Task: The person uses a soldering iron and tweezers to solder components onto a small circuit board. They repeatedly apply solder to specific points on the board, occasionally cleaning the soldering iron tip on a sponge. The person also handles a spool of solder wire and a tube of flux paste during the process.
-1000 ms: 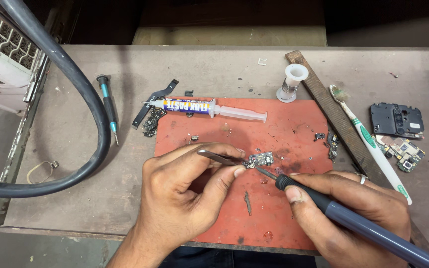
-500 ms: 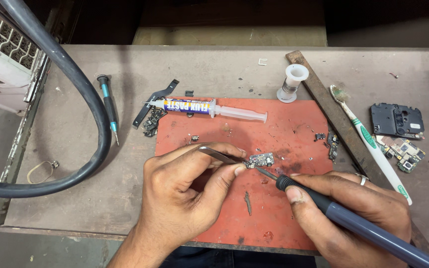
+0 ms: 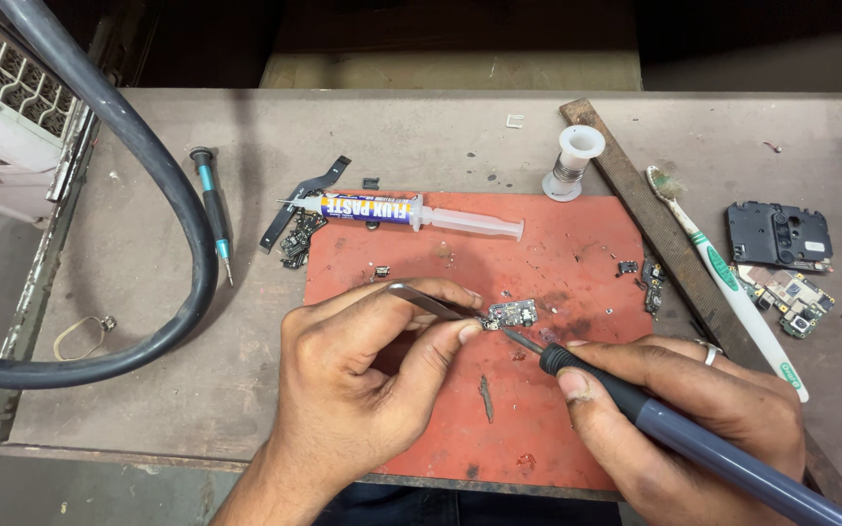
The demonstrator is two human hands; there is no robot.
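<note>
Nothing moved; one tweezers (image 3: 431, 302), one soldering iron (image 3: 655, 419), one board (image 3: 511, 314).

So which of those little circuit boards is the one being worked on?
The small board mid-mat, pinched by the tweezers with the soldering iron tip at it. The boards beside the toothbrush at right lie untouched.

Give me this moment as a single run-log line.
left hand: pins small circuit board with tweezers | right hand: soldering iron, tip at board | surface: red mat | nearby: syringe
</note>
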